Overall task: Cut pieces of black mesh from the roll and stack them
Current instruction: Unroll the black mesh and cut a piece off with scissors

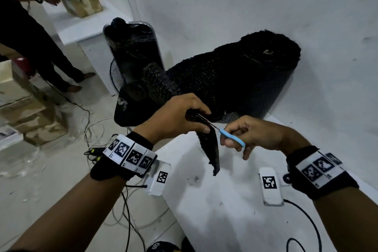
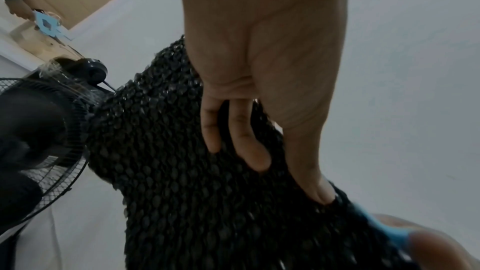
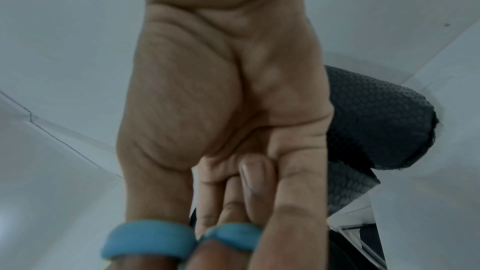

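Note:
A big roll of black mesh [image 1: 245, 71] lies on the white table [image 1: 225, 210] against the wall. My left hand [image 1: 180, 118] grips a bunched strip of mesh [image 1: 210, 149] pulled off the roll, with its loose end hanging down over the table. In the left wrist view my fingers [image 2: 249, 141] curl into the mesh [image 2: 194, 192]. My right hand [image 1: 245, 133] holds blue-handled scissors [image 1: 231, 135], blades in the mesh just beside the left fingers. The right wrist view shows the blue handle loops [image 3: 182, 237] around my thumb and finger, and the roll [image 3: 376, 120] behind.
A black standing fan [image 1: 131, 63] wrapped in plastic stands left of the roll. Two white marker tags [image 1: 270, 184] lie on the table near me. Cables [image 1: 98, 133] trail over the floor at left. Another person [image 1: 30, 37] handles a cardboard box [image 1: 83, 0] on a far table.

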{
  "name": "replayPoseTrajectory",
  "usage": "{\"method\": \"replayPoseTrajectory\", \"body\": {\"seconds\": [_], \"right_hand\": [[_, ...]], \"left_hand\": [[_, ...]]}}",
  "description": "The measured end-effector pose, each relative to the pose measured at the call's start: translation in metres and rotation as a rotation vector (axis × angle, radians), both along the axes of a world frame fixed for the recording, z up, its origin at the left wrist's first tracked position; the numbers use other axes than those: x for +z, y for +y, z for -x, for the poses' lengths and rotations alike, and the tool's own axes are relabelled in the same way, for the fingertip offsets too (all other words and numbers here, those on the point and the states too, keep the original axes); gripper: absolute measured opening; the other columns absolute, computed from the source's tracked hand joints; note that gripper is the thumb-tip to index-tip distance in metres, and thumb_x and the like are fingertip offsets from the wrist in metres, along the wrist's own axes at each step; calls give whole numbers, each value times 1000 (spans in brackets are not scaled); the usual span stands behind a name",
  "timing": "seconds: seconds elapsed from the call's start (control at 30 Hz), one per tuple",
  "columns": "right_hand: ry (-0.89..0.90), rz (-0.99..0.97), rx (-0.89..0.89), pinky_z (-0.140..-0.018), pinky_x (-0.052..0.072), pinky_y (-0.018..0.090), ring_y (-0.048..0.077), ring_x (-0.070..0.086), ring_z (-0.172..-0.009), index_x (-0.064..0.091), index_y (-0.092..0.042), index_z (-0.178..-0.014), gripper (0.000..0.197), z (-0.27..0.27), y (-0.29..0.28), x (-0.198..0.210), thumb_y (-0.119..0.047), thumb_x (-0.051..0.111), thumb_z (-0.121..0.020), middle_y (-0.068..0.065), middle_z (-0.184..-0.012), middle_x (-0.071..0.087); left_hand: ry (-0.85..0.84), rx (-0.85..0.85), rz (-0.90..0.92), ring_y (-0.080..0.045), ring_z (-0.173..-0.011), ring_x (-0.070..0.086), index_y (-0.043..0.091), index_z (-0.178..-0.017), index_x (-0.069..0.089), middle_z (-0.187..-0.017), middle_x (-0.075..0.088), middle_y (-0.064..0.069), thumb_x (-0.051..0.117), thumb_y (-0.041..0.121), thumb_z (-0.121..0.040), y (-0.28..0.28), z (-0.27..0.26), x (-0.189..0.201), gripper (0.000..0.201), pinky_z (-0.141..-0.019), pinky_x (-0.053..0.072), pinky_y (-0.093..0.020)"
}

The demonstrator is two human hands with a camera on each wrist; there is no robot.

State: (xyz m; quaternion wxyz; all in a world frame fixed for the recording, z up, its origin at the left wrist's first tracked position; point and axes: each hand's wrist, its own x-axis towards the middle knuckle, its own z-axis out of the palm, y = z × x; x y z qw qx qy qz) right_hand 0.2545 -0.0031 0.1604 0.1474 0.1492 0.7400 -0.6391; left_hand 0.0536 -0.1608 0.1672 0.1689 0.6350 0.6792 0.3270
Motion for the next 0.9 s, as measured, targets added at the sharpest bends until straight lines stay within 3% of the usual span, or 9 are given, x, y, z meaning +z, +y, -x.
{"method": "replayPoseTrajectory", "body": {"seconds": [0.1,0.23,0.4,0.47,0.53,0.6,0.73,0.83,0.9], "right_hand": [[-30,-9,15,-61,58,34,7,59,-68,75,-12,-96,23,-5,3,0,-28,74,-80,4,-73,56],[-33,-4,31,-62,58,33,7,58,-69,73,-7,-103,30,-4,1,3,-28,71,-81,-4,-69,56],[-6,3,12,-60,57,31,8,57,-68,74,-7,-101,29,3,-3,4,-29,71,-81,-2,-70,54],[2,15,12,-59,57,31,7,58,-66,73,-6,-101,29,2,-3,3,-27,71,-81,-5,-69,57],[-4,23,26,-59,57,31,6,57,-65,72,-6,-103,30,2,-4,3,-27,70,-83,-7,-67,57],[-7,23,25,-60,57,31,6,57,-65,73,-7,-103,30,4,-4,4,-30,69,-83,-5,-66,55],[16,15,5,-58,57,30,7,58,-66,75,-11,-97,21,5,-3,3,-26,71,-82,-5,-68,59],[-5,-8,9,-59,57,31,7,58,-67,74,-8,-99,25,0,-1,2,-26,72,-81,3,-73,59],[-21,-35,25,-60,57,32,7,58,-68,73,-6,-100,30,-3,2,2,-28,73,-80,10,-78,56]], "left_hand": [[-38,-13,54,5,-80,63,19,-110,74,-110,63,6,85,31,-77,-4,8,6,37,-63,51,-10],[-49,-44,81,-14,-67,66,17,-102,75,-100,64,4,84,25,-79,-3,7,6,26,-47,56,-27],[-39,-19,43,-15,-74,68,18,-96,75,-97,63,6,85,26,-77,-1,3,1,23,-53,58,-31],[-10,-11,6,-13,-78,66,17,-95,75,-96,64,6,85,27,-76,-1,2,0,23,-57,57,-27],[-37,-8,-6,-14,-73,66,14,-94,75,-95,64,3,86,23,-76,-1,-1,0,23,-50,55,-25],[-73,-6,7,-17,-66,65,13,-92,74,-93,63,3,86,21,-76,-1,-5,1,21,-45,55,-31],[-93,20,24,-15,-68,65,14,-94,74,-96,63,4,87,24,-74,-1,-9,1,26,-46,56,-38],[-12,6,39,-12,-85,66,23,-104,74,-106,62,10,87,34,-71,-4,1,4,37,-57,59,-32],[-2,10,85,-16,-85,68,25,-104,75,-106,61,12,86,35,-73,-6,9,6,35,-56,57,-22]]}}
